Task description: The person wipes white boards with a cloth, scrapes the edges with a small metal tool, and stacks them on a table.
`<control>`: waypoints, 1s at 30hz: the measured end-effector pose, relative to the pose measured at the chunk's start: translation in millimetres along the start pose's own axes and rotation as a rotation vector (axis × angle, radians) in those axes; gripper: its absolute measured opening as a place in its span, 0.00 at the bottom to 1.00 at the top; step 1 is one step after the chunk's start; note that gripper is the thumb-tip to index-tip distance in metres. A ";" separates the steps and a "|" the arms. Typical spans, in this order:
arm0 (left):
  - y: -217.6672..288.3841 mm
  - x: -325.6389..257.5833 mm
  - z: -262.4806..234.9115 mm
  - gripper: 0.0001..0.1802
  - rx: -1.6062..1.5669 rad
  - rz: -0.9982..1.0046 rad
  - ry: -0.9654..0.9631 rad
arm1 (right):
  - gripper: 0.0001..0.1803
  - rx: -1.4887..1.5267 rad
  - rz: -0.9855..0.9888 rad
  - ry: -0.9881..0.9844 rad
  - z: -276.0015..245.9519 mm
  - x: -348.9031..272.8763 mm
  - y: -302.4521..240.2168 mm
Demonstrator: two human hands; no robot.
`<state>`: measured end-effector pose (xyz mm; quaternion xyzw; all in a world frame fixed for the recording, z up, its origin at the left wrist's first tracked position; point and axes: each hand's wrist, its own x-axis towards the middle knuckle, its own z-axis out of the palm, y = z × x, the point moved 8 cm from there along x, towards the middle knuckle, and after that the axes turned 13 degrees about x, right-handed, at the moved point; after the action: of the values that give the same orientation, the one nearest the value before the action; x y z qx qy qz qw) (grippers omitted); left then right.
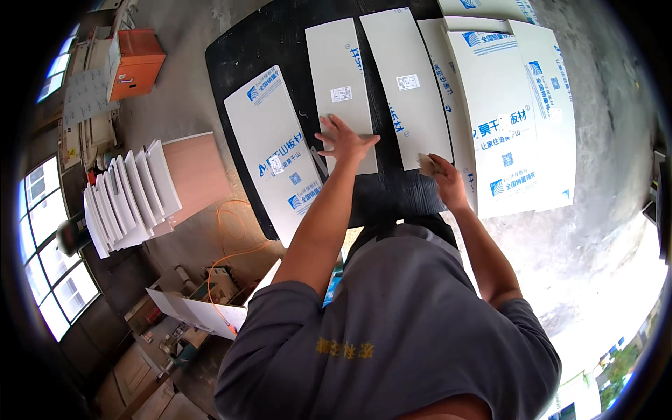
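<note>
Several long white boards with blue print lie side by side on a black worktable point(357, 199). My left hand point(344, 143) rests with fingers spread on the near half of a white board point(336, 63) that carries a square label. To its left lies another white board point(269, 133), tilted a little. My right hand point(446, 178) pinches a small beige pad point(426, 165), whose exact kind I cannot make out. The pad is at the near right corner of a third labelled white board point(399, 63).
Stacked white boards point(504, 133) cover the table's right side. On the left, several white panels point(136, 189) stand on edge beside a pinkish board point(199, 175). An orange cabinet point(136, 64) stands far left. An orange hose point(220, 262) runs across the floor near an open white box point(196, 308).
</note>
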<state>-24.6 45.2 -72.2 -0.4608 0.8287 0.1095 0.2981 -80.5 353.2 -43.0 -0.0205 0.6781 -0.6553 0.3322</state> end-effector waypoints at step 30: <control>-170.4 -186.9 7.8 0.49 -1.154 0.316 0.124 | 0.42 -0.797 -0.784 -1.191 336.0 -78.2 -93.5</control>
<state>194.1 85.3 48.7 -0.4248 0.7097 0.5577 -0.0689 102.6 82.3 101.2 -0.7176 0.5136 -0.3129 0.3512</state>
